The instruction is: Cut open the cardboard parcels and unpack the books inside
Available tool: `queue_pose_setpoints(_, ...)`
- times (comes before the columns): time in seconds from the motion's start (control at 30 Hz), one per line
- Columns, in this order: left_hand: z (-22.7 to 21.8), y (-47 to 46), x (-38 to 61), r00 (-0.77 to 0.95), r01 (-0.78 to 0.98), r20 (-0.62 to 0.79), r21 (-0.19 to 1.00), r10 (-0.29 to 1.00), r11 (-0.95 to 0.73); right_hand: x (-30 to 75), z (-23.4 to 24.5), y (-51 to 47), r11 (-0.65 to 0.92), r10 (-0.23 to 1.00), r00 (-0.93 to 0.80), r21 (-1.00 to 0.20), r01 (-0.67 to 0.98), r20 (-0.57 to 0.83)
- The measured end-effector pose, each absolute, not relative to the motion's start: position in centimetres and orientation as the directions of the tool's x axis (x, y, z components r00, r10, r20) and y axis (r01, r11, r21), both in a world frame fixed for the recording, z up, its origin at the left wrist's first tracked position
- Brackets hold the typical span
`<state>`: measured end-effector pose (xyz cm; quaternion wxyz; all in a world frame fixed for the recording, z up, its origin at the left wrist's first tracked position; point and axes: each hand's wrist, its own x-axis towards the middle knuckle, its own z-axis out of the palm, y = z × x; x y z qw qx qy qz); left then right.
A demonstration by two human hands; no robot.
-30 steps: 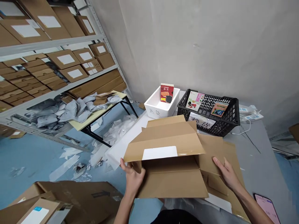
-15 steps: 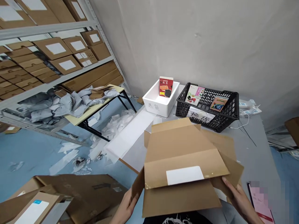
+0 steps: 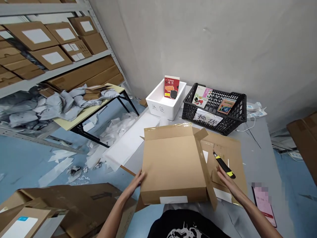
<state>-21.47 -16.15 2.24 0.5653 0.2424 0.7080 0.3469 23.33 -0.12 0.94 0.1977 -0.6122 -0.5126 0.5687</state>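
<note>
A brown cardboard mailer box (image 3: 173, 165) sits on the grey table, its lid folded down and a white label (image 3: 173, 199) on its near edge. My left hand (image 3: 135, 183) rests open against the box's left side. A side flap stands out along its right edge. My right hand (image 3: 224, 177) is open beside that flap, fingers under a yellow and black utility knife (image 3: 225, 166). The knife lies on a sheet of flattened cardboard (image 3: 230, 148). I cannot tell whether the fingers touch it.
Behind the box stand a white foam tub (image 3: 158, 109) holding a red book and a black plastic crate (image 3: 214, 114) holding several books. A phone (image 3: 264, 205) lies at the table's right edge. Metal shelves of cartons and a folding table with grey mailers stand left; cartons lie lower left.
The box's lid has folded down and the box now sits closed. The utility knife has come into view by my right hand. Both hands have moved apart, and the view has shifted.
</note>
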Motion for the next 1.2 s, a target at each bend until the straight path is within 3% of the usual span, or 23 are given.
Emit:
queue_pose_setpoints(0.07,2.0,-12.2,-21.9,-0.309,-0.12,-0.572,0.816,0.76,0.566,20.3,0.5,1.6,-0.357,0.861,-0.185,-0.823,0.441,-0.473)
queue_pose_setpoints(0.2,1.2,-7.8,-23.1,-0.282,-0.269,-0.646,0.763,0.71,0.587,14.0,-0.4,2.2,-0.145,0.845,-0.362,-0.82,0.554,-0.394)
queue_pose_setpoints(0.37,-0.8,-9.0,-25.4,-0.227,-0.396,-0.742,0.663,0.631,0.636,7.9,-3.7,-0.2,-0.05,0.849,-0.256,-0.553,0.832,-0.462)
queue_pose_setpoints(0.5,-2.8,-11.1,-26.6,-0.213,-0.485,-0.785,0.602,0.581,0.635,6.3,-5.9,-1.3,0.004,0.791,-0.251,-0.405,0.914,-0.558)
queue_pose_setpoints(0.6,-4.2,-12.1,-27.6,-0.223,-0.529,-0.802,0.577,0.554,0.622,7.5,-6.3,-0.8,-0.002,0.892,-0.199,-0.444,0.896,-0.406)
queue_pose_setpoints(0.67,-4.8,-12.7,-28.8,-0.212,-0.538,-0.813,0.56,0.542,0.63,9.2,-5.9,0.2,-0.082,0.963,-0.06,-0.501,0.861,-0.261)
queue_pose_setpoints(0.73,-5.1,-13.1,-30.3,-0.191,-0.535,-0.819,0.549,0.541,0.642,11.1,-5.4,1.3,-0.21,0.966,0.072,-0.591,0.779,-0.248)
queue_pose_setpoints(0.83,-5.3,-12.9,-32.2,-0.163,-0.511,-0.808,0.56,0.566,0.652,13.4,-4.8,2.9,-0.347,0.925,0.117,-0.676,0.65,-0.362)
queue_pose_setpoints(0.97,-6.1,-10.6,-32.6,-0.14,-0.373,-0.757,0.638,0.639,0.674,13.7,-5.6,4.1,-0.396,0.91,0.175,-0.663,0.636,-0.376)
queue_pose_setpoints(1.1,-8.6,-7.4,-32.0,-0.296,-0.05,-0.698,0.693,0.652,0.719,11.9,-7.4,4.7,-0.433,0.899,0.264,-0.62,0.654,-0.349)
queue_pose_setpoints(1.2,-10.8,-5.6,-31.9,-0.441,0.06,-0.633,0.686,0.636,0.725,10.9,-8.3,5.1,-0.389,0.92,0.259,-0.625,0.676,-0.293)
